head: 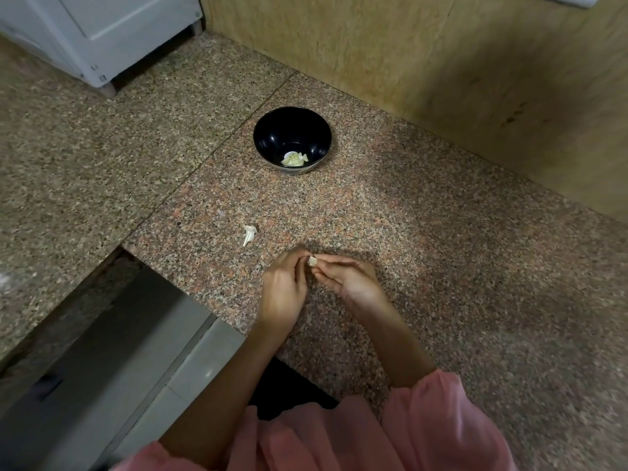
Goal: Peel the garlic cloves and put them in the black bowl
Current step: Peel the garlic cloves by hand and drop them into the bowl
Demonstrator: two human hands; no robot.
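Your hands meet low in the middle of the view, over the granite countertop.

Right hand: it pinches a garlic clove between thumb and fingertips, with the clove's pale end showing above the fingers.

Left hand: the fingers are curled inward, and their tips are on the same garlic clove from the other side. Both hands grip it together. Whether any skin is on the clove is too small to tell.

The black bowl stands upright on the counter, well beyond your hands and close to the tan wall panel. A few peeled cloves lie at its bottom, gathered toward the near side.

On the bare stone to the left of your hands, between them and the bowl, lies a white skin scrap, apart from both. A small purple flake sits just beyond it.

A white appliance stands on the counter at the far left corner. Pink sleeves cover your upper arms at the bottom edge, and your forearms are bare.
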